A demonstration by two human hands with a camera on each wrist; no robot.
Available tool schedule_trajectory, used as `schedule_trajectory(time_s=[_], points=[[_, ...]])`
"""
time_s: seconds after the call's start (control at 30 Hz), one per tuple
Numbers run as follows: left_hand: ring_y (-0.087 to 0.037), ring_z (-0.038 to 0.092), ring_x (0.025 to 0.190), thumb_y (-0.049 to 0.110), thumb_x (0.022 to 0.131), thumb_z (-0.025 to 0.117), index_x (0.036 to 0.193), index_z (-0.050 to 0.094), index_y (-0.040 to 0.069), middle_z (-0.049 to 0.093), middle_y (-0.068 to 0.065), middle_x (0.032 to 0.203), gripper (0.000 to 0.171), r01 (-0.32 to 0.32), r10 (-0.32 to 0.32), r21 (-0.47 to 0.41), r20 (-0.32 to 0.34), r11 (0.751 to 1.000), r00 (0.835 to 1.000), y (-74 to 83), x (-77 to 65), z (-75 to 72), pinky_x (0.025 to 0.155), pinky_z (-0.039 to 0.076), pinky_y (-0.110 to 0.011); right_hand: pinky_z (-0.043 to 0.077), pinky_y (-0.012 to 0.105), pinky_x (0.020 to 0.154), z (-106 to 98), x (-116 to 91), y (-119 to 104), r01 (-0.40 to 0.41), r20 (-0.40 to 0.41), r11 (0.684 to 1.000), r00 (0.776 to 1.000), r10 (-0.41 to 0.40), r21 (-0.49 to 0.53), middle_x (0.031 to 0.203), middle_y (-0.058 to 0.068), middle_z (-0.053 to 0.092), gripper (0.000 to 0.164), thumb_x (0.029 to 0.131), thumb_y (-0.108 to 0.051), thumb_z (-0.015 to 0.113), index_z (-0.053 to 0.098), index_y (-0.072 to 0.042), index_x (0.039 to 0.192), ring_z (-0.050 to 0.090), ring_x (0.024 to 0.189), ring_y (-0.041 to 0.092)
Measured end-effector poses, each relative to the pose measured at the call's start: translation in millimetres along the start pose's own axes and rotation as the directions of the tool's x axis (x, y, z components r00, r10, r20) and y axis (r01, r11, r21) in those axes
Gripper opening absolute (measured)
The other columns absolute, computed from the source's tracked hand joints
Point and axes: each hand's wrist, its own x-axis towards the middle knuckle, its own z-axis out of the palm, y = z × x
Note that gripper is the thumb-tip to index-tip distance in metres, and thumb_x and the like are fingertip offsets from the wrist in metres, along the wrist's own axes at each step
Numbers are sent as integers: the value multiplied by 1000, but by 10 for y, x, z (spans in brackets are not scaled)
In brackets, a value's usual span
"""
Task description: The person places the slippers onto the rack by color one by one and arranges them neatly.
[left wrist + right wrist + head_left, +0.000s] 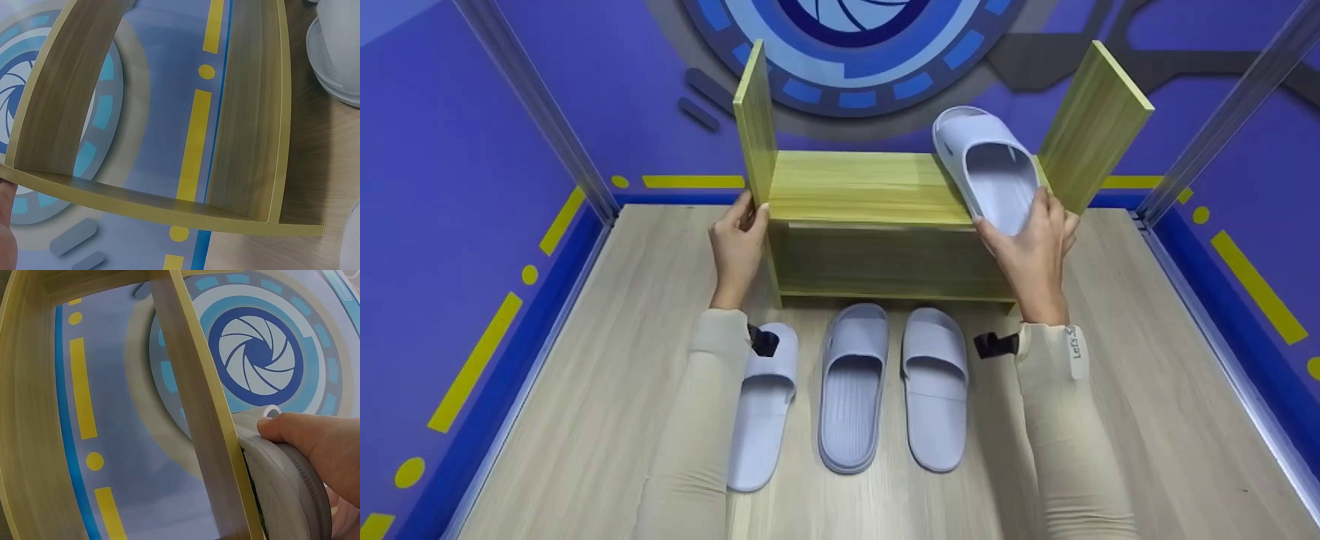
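A light grey-lilac slide sandal (990,165) lies over the right end of the upper shelf (862,187) of a small wooden rack, its toe toward the back wall. My right hand (1033,244) grips it by the heel end, thumb on one side and fingers on the other. In the right wrist view, the thumb presses on the sandal (281,472) beside the shelf edge. At the rack's left side panel (755,127), my left hand (739,244) pinches the front edge between thumb and fingers. Only a bit of that hand (7,230) shows in the left wrist view.
Three more slide sandals stand on the wood-look floor before the rack: a left one (765,442) partly behind my left sleeve, a middle one (853,405) and a right one (936,405). The rack's lower shelf (885,289) sits close above the floor. Blue printed walls (472,150) enclose the area.
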Motion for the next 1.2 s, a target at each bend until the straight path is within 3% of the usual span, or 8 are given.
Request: schedule_trajectory(time_s=[0.1,0.33,0.5,1.0,1.2], points=[[-30,63,113,4,91,64,127,58,-6,60,-23,127,38,4,-4,9,-2,1000,1000,36,-10,3,91,54,-35,25,52,107,7,18,-9,-14,9,1000,1000,14,-8,139,30,44,89,75,-38,80,39,7,141,34,121,43],[-32,63,112,0,91,62,126,58,-9,60,-25,126,37,6,-6,14,4,1000,1000,326,-82,-25,91,54,-35,25,51,108,20,56,-30,-61,36,998,997,62,-30,141,29,41,91,77,-42,77,37,6,144,33,123,42],[-32,63,111,0,91,62,125,58,-9,61,-25,125,36,1,-1,8,0,1000,1000,358,-94,-29,90,54,-36,26,51,107,25,65,-47,-75,44,996,996,77,-50,143,29,40,93,78,-43,76,34,6,145,33,123,42],[-33,64,110,-1,90,63,123,59,-11,62,-26,122,35,-2,2,22,-7,1000,1000,353,-82,-22,89,55,-34,26,55,105,-24,104,-125,-77,140,980,985,104,-183,145,28,39,96,82,-47,70,26,9,146,35,121,46],[-32,62,113,1,90,63,126,58,-9,60,-25,126,37,2,-2,9,-10,1000,1000,89,-19,15,91,54,-35,24,56,109,-34,100,-134,-88,161,977,980,120,-193,152,27,29,100,83,-51,68,21,7,149,31,127,46]])
